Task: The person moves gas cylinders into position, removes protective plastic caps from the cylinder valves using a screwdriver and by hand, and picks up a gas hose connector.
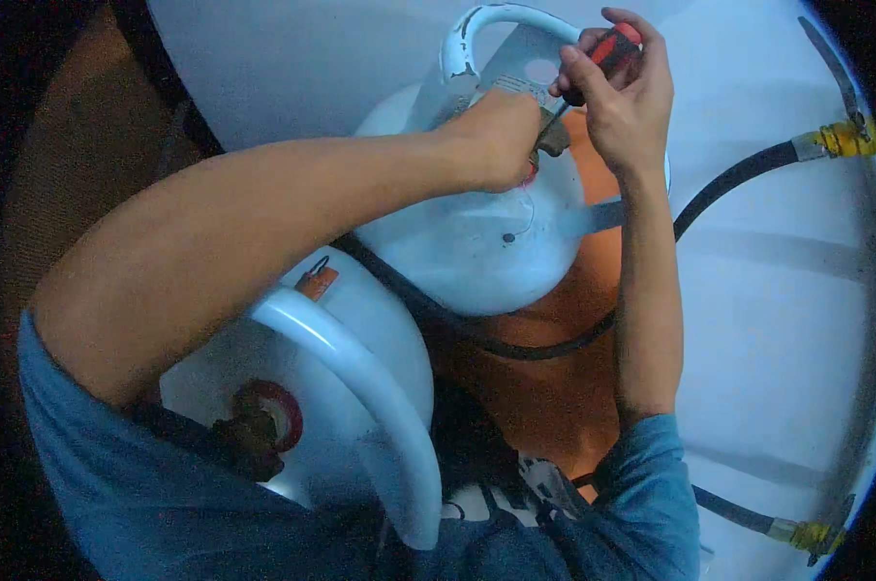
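My right hand (630, 94) holds a screwdriver (614, 58) by its red and black handle. Its thin shaft slants down and left to a brass-coloured valve (555, 138) on top of a white gas cylinder (474, 269). Against the near side of that valve, my left hand (503, 138) is curled, back towards me; its fingers and whatever they touch are hidden. A red ring (529, 174) shows just below the left hand. Behind both hands rises the cylinder's tubular collar handle (458, 54), its paint chipped, with a plate bearing writing.
A second white cylinder (401, 348) with a tubular handle (336, 341) and a valve (252, 436) stands close at the lower left. A black hose (532, 352) loops between the cylinders. Hoses with yellow fittings (841, 139) meet the white curved wall on the right. The floor (554, 407) looks orange.
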{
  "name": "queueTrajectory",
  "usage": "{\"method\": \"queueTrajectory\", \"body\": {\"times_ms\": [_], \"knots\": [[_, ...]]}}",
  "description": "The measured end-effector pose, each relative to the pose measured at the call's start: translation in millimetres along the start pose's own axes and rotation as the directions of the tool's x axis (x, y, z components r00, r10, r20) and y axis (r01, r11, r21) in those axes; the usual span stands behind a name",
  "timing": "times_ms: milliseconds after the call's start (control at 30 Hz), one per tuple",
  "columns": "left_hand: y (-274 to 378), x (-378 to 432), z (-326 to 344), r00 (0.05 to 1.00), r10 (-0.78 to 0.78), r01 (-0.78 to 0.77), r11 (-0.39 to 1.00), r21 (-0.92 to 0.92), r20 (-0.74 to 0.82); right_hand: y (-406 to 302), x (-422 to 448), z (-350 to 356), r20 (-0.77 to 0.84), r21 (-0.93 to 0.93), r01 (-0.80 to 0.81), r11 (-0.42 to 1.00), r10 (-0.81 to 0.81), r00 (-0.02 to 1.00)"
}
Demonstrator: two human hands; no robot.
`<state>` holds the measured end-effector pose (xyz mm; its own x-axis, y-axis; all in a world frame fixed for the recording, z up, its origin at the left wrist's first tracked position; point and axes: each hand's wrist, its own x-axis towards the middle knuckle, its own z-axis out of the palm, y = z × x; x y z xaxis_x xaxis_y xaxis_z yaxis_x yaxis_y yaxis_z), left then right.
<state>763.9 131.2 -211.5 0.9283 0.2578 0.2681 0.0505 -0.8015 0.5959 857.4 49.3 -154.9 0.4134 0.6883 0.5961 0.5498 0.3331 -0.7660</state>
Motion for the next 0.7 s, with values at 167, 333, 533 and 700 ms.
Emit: {"method": "queueTrajectory", "body": {"times_ms": [167, 333, 533, 700], "knots": [[8.4, -1.9, -15.8, 0.994, -0.034, 0.036, 0.999, -0.014, 0.108, -6.8, 2.6, 9.5, 0.03, -0.182, 0.138, 0.974, -0.135, 0.99], [8.7, -2.1, -20.0, 0.992, -0.023, 0.022, 1.0, 0.014, 0.128, -14.2, 6.5, 10.7, -0.009, -0.186, 0.055, 0.981, -0.057, 0.998], [5.7, -3.4, -19.2, 0.996, -0.019, 0.027, 0.995, -0.092, 0.085, -11.8, 10.3, 10.4, -0.011, -0.088, 0.07, 0.994, -0.072, 0.997], [2.5, -4.4, -11.7, 0.998, 0.019, -0.019, 1.0, -0.004, 0.065, 4.5, 11.9, 13.0, 0.088, -0.04, 0.235, 0.971, -0.231, 0.969]]}}
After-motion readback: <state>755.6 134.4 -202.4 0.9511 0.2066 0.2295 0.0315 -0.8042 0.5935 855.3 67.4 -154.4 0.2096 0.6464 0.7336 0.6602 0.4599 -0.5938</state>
